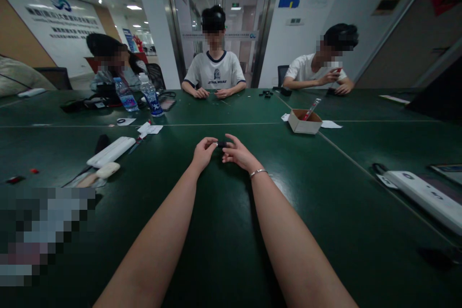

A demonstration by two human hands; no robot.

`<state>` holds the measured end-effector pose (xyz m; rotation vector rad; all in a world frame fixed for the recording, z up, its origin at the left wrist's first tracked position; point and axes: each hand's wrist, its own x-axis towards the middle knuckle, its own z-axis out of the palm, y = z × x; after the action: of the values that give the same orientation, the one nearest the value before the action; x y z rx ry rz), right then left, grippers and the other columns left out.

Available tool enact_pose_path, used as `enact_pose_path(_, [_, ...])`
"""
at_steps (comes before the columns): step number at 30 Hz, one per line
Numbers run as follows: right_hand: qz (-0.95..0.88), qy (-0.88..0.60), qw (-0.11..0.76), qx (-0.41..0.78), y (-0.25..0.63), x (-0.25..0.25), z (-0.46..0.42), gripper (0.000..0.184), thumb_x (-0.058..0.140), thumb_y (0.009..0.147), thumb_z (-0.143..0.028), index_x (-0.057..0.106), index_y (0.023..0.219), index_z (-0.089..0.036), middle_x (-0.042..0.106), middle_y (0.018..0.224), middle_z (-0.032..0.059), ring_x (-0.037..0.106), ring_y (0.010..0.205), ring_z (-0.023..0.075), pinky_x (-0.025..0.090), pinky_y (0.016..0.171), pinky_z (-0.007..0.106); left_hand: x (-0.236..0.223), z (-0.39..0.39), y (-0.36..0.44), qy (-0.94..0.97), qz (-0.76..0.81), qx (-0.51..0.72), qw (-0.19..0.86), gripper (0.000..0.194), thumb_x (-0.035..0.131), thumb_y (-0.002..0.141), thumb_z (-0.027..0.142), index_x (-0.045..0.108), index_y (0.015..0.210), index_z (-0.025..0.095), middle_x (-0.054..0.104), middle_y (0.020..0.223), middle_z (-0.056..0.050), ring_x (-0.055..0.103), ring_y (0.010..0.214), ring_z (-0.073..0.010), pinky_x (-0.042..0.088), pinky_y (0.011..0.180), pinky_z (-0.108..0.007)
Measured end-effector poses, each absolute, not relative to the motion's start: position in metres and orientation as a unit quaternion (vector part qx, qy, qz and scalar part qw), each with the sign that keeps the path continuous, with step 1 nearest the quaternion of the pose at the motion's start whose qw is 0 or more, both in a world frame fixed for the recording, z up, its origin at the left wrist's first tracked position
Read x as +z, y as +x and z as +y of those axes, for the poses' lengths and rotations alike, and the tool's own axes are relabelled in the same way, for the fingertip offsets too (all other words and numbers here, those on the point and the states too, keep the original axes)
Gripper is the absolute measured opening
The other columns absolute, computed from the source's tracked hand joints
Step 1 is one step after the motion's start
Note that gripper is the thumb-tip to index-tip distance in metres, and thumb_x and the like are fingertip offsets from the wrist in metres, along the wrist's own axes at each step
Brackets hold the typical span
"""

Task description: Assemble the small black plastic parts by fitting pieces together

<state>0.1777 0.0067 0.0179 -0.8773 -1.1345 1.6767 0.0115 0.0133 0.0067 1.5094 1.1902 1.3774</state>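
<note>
Near the middle of the table, a small black stick with a silvery end (221, 145), resembling a USB flash drive, is between my two hands. My left hand (204, 151) is closed in a pinch, its fingertips at the silvery end. At the black end is my right hand (240, 155), gripping it between fingers while one finger stretches up and away. Those fingers partly hide the black end. A metal bracelet (259, 172) circles the right wrist. Both forearms reach over the green table (224, 231).
A small cardboard box (305, 124) holds a stick-like item. White elongated devices lie left (111, 152) and right (426, 197). Two bottles (151, 96) stand at the back left, near paper scraps (149, 128). Three people sit opposite; one person's hands (212, 93) rest on the table's far side.
</note>
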Motion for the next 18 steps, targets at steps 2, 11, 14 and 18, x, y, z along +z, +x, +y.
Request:
enact_pose_path(2, [-0.454, -0.340, 0.460, 0.683, 0.1778, 0.0178, 0.0070, 0.077, 0.072, 0.073, -0.008, 0.033, 0.134, -0.034, 0.060, 0.104, -0.0006, 0.066, 0.062, 0.0086, 0.062, 0.064, 0.028, 0.0077, 0.0125, 0.0115, 0.592, 0.467, 0.537, 0.379, 0.015, 0.060, 0.078, 0.023, 0.065, 0.091, 0.018, 0.067, 0.088, -0.004, 0.062, 0.082, -0.0169, 0.050, 0.081, -0.033])
enact_pose_path(11, [-0.482, -0.361, 0.433, 0.671, 0.1773, 0.0164, 0.0083, 0.020, 0.069, 0.085, -0.023, 0.057, 0.101, -0.019, 0.063, 0.076, -0.0003, 0.062, 0.053, 0.0089, 0.058, 0.052, 0.021, 0.0102, 0.0104, 0.0117, 0.593, 0.462, 0.534, 0.386, 0.015, 0.061, 0.076, 0.027, 0.065, 0.089, 0.019, 0.064, 0.079, -0.002, 0.059, 0.076, -0.0164, 0.049, 0.075, -0.031])
enact_pose_path(14, [-0.483, -0.334, 0.432, 0.685, 0.1791, 0.0185, 0.0064, 0.043, 0.073, 0.076, -0.011, 0.055, 0.113, -0.023, 0.064, 0.085, -0.0023, 0.067, 0.061, 0.0103, 0.061, 0.060, 0.025, 0.0093, 0.0108, 0.0110, 0.589, 0.463, 0.534, 0.392, 0.016, 0.059, 0.077, 0.030, 0.064, 0.088, 0.019, 0.061, 0.076, -0.001, 0.057, 0.073, -0.0155, 0.047, 0.071, -0.030])
enact_pose_path(18, [-0.491, -0.380, 0.407, 0.670, 0.1764, 0.0199, 0.0065, 0.018, 0.059, 0.092, -0.029, 0.053, 0.104, -0.018, 0.063, 0.069, 0.0003, 0.061, 0.050, 0.0102, 0.056, 0.048, 0.021, 0.0083, 0.0111, 0.0116, 0.587, 0.464, 0.533, 0.394, 0.017, 0.057, 0.078, 0.030, 0.064, 0.089, 0.019, 0.060, 0.075, -0.001, 0.055, 0.071, -0.0149, 0.046, 0.069, -0.028])
